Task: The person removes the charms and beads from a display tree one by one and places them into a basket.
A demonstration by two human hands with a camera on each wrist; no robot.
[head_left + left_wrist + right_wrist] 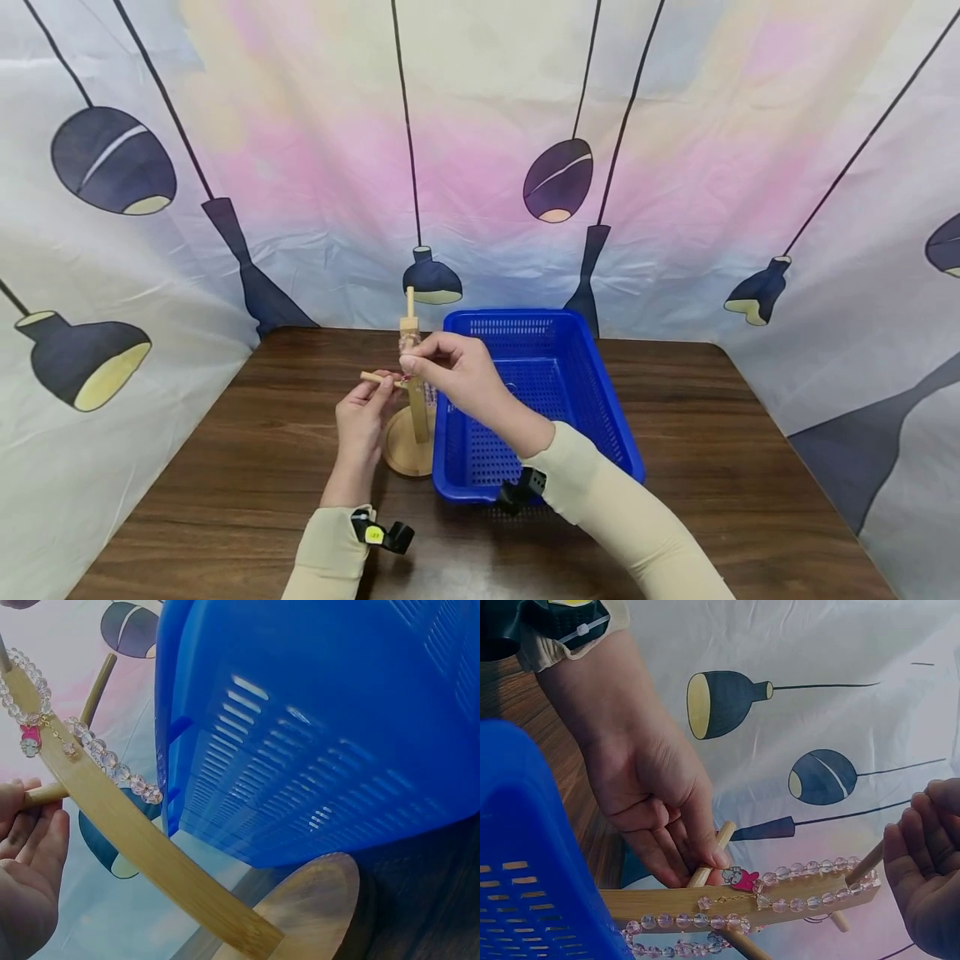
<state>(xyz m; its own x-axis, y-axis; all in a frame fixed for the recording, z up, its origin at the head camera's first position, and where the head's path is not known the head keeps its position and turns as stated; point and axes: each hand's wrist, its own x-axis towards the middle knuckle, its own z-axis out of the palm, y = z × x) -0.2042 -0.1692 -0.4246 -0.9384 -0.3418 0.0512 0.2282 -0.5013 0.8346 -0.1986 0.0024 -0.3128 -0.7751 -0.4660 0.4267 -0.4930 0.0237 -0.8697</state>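
A wooden bracelet stand (420, 421) with side pegs rises from a round base (402, 454). My left hand (363, 421) pinches a lower peg (45, 795) between thumb and fingers. Higher up, my right hand (468, 379) has thumb and forefinger together at the end of an upper peg (866, 864). From that peg hangs a pink clear-bead bracelet (810, 868), its pink cartoon charm (30, 740) close to the left fingertips. Another beaded bracelet (112, 765) hangs from a peg on the basket side.
A blue plastic basket (611, 417) stands right beside the stand, under my right forearm. Both are on a dark wood table (697, 425). Behind it hangs a cloth backdrop (487, 100) printed with lamps.
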